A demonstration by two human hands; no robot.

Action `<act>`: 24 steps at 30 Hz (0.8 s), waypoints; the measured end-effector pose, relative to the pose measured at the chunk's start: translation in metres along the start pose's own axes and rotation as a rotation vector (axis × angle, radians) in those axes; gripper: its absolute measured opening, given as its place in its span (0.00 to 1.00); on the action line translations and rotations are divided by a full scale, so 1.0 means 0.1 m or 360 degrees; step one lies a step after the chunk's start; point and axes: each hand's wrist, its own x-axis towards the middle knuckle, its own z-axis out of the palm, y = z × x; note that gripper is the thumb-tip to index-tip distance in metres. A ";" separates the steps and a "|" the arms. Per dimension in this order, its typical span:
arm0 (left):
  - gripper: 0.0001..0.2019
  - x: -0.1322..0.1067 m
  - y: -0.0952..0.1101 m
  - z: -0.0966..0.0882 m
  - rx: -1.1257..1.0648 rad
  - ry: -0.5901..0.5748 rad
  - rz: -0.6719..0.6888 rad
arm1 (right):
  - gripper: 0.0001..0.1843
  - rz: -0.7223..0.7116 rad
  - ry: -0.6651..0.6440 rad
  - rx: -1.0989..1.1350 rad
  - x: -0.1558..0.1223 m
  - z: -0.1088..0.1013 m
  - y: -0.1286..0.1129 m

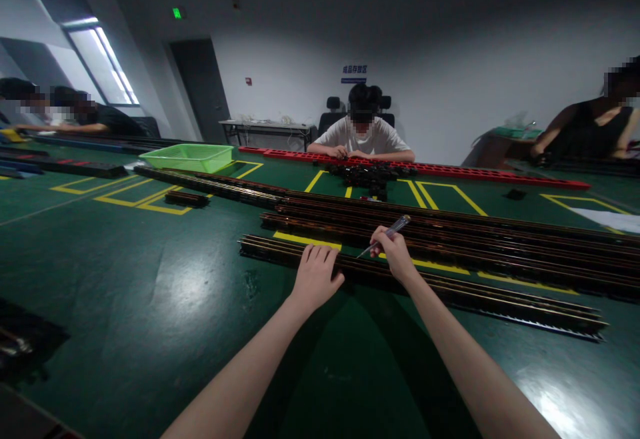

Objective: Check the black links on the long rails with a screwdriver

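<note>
My left hand [315,274] rests palm-down on the nearest long dark rail [500,296], its fingers curled over the rail's far edge. My right hand [393,249] grips a screwdriver [387,232] with a clear handle, its thin tip pointing down-left onto the same rail just right of my left hand. Several more long dark rails [450,226] lie side by side behind it on the green table [150,292].
A green plastic tray [187,157] sits at the back left. A long red rail [425,169] and a pile of small black parts [367,176] lie before a seated person in white opposite. Other people sit far left and far right. Yellow floor-tape outlines mark the table.
</note>
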 end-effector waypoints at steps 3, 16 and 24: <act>0.16 0.00 0.00 0.00 -0.0010 -0.0008 0.0000 | 0.09 -0.0002 -0.0001 0.0007 0.01 0.00 0.01; 0.16 0.00 0.00 0.00 -0.0015 -0.0002 0.0000 | 0.09 -0.0005 -0.0018 -0.0025 -0.01 -0.01 0.01; 0.16 0.00 -0.01 0.02 0.0005 0.0035 0.0015 | 0.09 -0.0002 -0.0010 -0.0026 0.00 0.00 -0.01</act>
